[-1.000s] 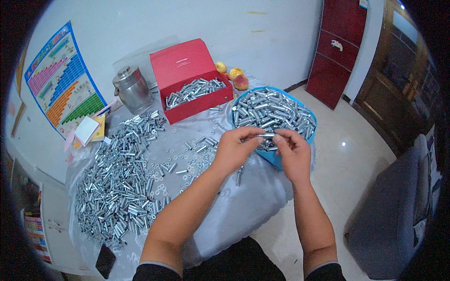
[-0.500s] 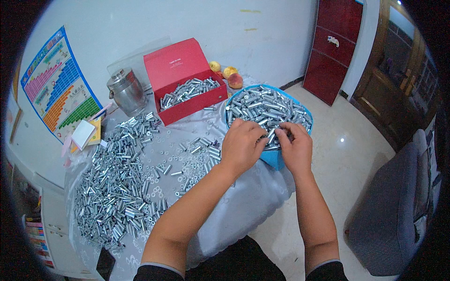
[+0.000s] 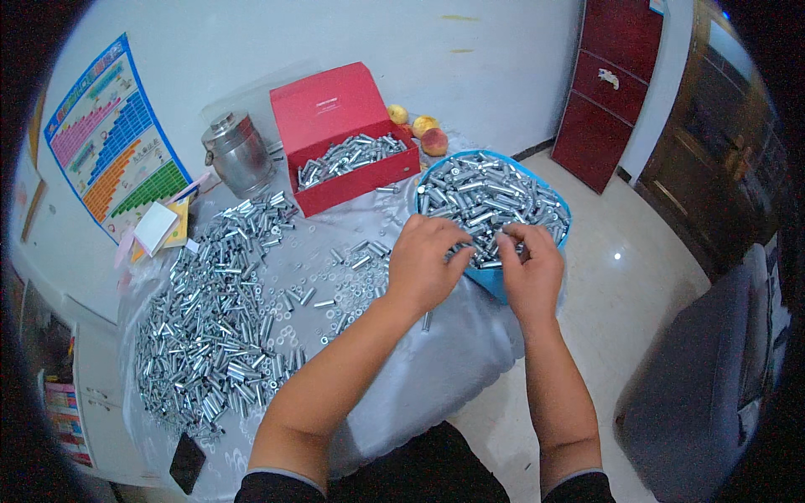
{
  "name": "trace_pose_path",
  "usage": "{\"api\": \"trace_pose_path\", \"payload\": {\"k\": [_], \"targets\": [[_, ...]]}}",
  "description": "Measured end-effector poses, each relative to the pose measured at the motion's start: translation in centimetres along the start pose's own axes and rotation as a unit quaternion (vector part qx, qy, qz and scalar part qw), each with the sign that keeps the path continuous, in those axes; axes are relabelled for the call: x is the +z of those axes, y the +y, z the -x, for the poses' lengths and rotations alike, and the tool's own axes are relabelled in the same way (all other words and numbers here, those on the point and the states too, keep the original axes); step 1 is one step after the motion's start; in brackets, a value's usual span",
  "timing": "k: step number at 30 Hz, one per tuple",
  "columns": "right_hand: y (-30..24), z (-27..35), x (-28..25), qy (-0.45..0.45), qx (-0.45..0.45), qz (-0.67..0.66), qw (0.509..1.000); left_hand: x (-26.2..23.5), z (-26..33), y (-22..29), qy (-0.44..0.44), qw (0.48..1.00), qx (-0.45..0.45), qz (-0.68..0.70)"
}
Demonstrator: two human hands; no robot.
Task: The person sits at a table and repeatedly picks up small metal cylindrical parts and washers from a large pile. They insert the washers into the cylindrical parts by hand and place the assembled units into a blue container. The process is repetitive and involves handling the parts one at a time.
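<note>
My left hand is over the near left rim of a blue basket, its fingers curled toward the thumb. Just to the right, my right hand bends its fingers in over the same basket, thumb close to the fingertips. Shiny metal sleeves heap the basket to its rim. What the fingertips pinch cannot be told apart from the sleeves behind them. Small washers and a few loose sleeves are scattered on the table left of my left hand.
A big pile of metal sleeves covers the table's left side. Behind are an open red box of sleeves, a metal canister and several peaches. A black phone lies at the near left edge. A grey sofa stands at right.
The whole view has shifted slightly, with the table things appearing a little further right. Both hands stay over the basket, their fingers moving only a little.
</note>
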State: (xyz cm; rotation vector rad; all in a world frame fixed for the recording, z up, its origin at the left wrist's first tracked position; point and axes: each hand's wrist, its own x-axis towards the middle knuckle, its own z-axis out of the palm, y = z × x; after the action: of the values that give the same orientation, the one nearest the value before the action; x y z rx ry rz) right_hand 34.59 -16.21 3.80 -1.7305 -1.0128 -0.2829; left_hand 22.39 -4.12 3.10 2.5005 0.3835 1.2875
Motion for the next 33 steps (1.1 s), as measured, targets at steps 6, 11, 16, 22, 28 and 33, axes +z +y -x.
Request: {"api": "trace_pose_path", "payload": {"k": [6,11,16,22,28,33], "targets": [[-2.9,1.9,3.5,-0.040,-0.057,-0.050,0.996,-5.0,3.6,-2.7,-0.004,0.997,-0.082,-0.003],[-4.9,3.4,7.0,-0.086,-0.078,-0.072,0.991,-10.2,7.2,-4.1,0.031,0.976,-0.216,-0.015],[-6.9,4.2,10.1,-0.108,-0.127,-0.113,0.979,-13.9,10.3,-5.0,0.047,0.956,-0.289,-0.023],[-8.3,4.8,12.4,-0.147,-0.124,-0.120,0.974,-15.6,12.7,-5.5,0.069,0.946,-0.317,-0.011],[-9.3,5.3,14.0,-0.183,-0.123,-0.133,0.966,-16.8,13.4,-6.0,0.082,0.944,-0.318,-0.006],[-10.9,5.3,15.3,-0.257,-0.128,-0.121,0.950,-17.9,13.9,-5.9,0.081,0.937,-0.341,-0.003]]}}
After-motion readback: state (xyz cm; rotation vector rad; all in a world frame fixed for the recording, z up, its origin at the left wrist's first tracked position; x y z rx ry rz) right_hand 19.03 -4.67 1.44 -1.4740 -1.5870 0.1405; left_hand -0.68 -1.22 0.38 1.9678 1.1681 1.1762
